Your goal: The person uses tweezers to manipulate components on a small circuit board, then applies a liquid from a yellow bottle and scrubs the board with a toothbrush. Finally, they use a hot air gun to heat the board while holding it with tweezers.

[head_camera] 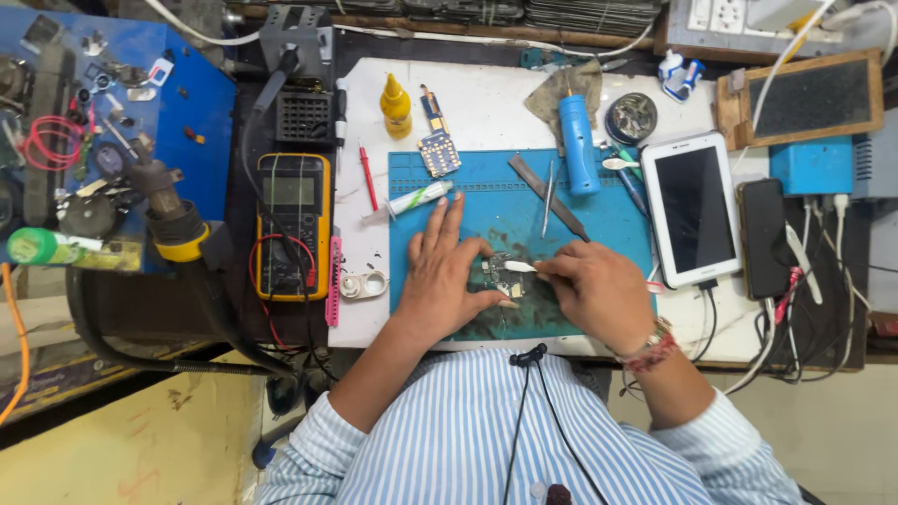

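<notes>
A: How many hands are at work, and on what?

B: Two. The left hand [447,271] lies flat with its fingers spread, pressing down a small circuit board [499,271] near the middle of the blue mat [599,210]. The right hand [594,290] pinches one white brush [517,266], whose tip touches the board.

A: What else can you count on the mat?

B: One metal ruler [547,196], one pair of tweezers [549,201] lying across it, one blue cylinder tool [578,145] at the far edge, one white tube [416,199] at the far left corner, and one gridded board [439,152] overlapping the far edge.

A: And off the mat?

B: One yellow bottle [396,105], one yellow multimeter [293,224] left of the bench [486,98], one white tablet [693,208] and one black phone [763,238] to the right.

A: Any free room?

B: The mat's right half, between the ruler and the tablet, lies open. The near edge is close under both wrists. The bench's left strip is narrow, with a small metal bracket [364,284] on it.
</notes>
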